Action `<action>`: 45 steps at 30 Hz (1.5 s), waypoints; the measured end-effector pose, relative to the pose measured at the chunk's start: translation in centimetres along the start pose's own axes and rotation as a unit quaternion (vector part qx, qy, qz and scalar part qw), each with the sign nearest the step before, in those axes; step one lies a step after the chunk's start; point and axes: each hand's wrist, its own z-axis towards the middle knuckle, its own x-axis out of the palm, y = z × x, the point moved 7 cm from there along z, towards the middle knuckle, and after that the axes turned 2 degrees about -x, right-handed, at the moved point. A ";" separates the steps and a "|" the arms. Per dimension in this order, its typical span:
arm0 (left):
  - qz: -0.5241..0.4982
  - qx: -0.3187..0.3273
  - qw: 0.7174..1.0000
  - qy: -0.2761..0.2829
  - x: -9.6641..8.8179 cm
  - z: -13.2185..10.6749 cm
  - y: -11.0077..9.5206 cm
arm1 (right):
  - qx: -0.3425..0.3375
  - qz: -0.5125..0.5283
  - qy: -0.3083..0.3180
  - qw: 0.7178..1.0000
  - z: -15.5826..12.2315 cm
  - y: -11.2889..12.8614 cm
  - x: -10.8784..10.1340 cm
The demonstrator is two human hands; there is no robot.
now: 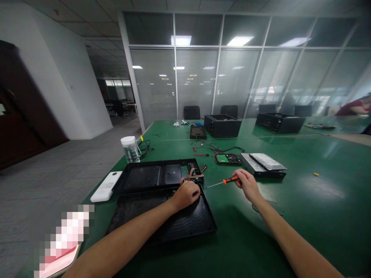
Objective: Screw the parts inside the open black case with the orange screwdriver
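Note:
My left hand [187, 194] is curled closed at the near right corner of an opened black device case [150, 175], right by a bundle of coloured wires [193, 177]; what its fingers grip is hidden. The case's flat black lid [185, 222] lies in front, under my left wrist. My right hand [246, 182] is closed on a screwdriver [223, 182] with an orange and black handle, its thin shaft pointing left toward the case.
On the green table: a white remote-like box [106, 187], a clear jar [131, 149], a green circuit board [227, 158], a stack of drives [263, 165], loose cables, two black chassis [222, 125] farther back. The table's left edge drops to grey floor.

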 end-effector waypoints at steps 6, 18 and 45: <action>-0.083 -0.092 0.992 -0.030 -0.7 -0.1 1.1 | -0.065 -0.118 0.021 0.991 -0.9 1.5 2.3; -0.094 -0.083 0.991 -0.039 0.0 -0.3 1.3 | -0.107 -0.225 0.032 0.968 -1.1 2.6 2.8; -0.099 -0.099 0.990 -0.035 0.0 -0.3 1.7 | -0.163 -0.610 0.315 0.708 2.6 14.8 13.0</action>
